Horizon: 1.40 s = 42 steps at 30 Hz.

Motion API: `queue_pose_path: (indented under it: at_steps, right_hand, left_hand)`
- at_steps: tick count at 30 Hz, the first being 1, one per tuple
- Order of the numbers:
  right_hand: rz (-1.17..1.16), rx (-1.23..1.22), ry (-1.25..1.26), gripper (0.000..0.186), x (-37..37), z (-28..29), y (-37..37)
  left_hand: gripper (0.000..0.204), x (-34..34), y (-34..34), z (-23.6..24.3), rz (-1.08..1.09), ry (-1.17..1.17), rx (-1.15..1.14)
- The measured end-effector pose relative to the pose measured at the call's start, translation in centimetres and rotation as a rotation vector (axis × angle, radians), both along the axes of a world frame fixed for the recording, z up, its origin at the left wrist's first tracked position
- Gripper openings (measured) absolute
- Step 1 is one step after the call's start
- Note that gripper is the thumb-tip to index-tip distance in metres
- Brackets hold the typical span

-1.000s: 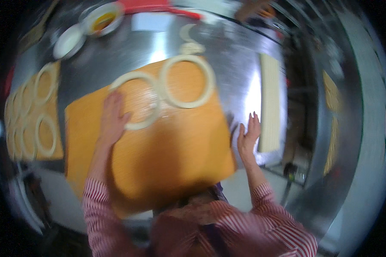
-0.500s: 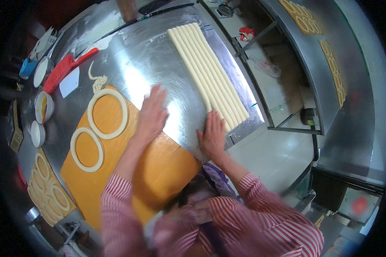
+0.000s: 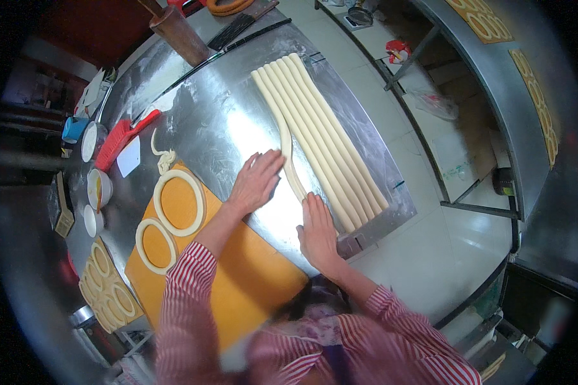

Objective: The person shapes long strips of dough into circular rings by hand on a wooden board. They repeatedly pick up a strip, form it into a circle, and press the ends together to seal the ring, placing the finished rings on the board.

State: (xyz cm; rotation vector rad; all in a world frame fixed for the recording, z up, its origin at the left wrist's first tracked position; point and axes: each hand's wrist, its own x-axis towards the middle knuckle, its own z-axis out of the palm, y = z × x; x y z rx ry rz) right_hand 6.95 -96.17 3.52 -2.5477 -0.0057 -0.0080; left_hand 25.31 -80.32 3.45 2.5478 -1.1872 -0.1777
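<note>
Dough rope (image 3: pixel 288 154) under left hand (image 3: pixel 255 183) and right hand (image 3: pixel 316 231).

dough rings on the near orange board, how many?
2. One ring lies at the orange board's far end, near the left hand; the other ring sits just beside it toward the left edge. None seems hidden there.

I see a long steel worktable (image 3: pixel 237 122), dusted with flour and catching a bright glare from overhead light. The floor (image 3: pixel 430 250) beneath is pale and glossy. To my right runs a second steel counter (image 3: pixel 494 83) on thin legs, with orange boards on top. A dark red wall (image 3: pixel 90 25) closes the far left corner.
</note>
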Motion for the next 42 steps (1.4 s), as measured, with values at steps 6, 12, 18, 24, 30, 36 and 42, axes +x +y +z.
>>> queue_pose_path:
  at_steps: [6, 12, 18, 24, 30, 36, 42]
  right_hand:
    - [0.025, 0.06, -0.005, 0.069, 0.6, 0.7, -0.7]
    - [0.097, 0.063, 0.039, 0.064, 0.7, 0.3, -1.7]
    - [0.119, 0.133, 0.026, 0.064, 0.9, 0.6, -2.5]
    - [0.07, 0.162, 0.037, 0.061, 1.1, -0.4, -3.2]
    - [0.064, 0.181, 0.021, 0.058, 0.9, -0.8, -3.4]
    - [-0.009, 0.081, -0.001, 0.06, 1.6, -0.2, -2.9]
    - [-0.007, -0.008, 0.029, 0.053, 2.0, -0.2, -2.7]
  left_hand:
    - [0.063, 8.0, -6.2, 0.0, 0.174, -0.116, -0.054]
    - [0.067, 8.0, -4.4, -1.7, 0.267, -0.007, 0.06]
    - [0.063, 11.9, -4.0, -0.6, 0.266, -0.119, 0.022]
    - [0.063, 16.5, -4.9, -1.8, 0.31, -0.119, 0.085]
    - [0.056, 16.7, -1.5, -1.9, 0.271, -0.138, 0.068]
    - [0.069, 19.5, -1.8, -1.9, 0.11, -0.322, 0.173]
    - [0.055, 16.9, -0.4, 0.1, 0.189, -0.423, 0.093]
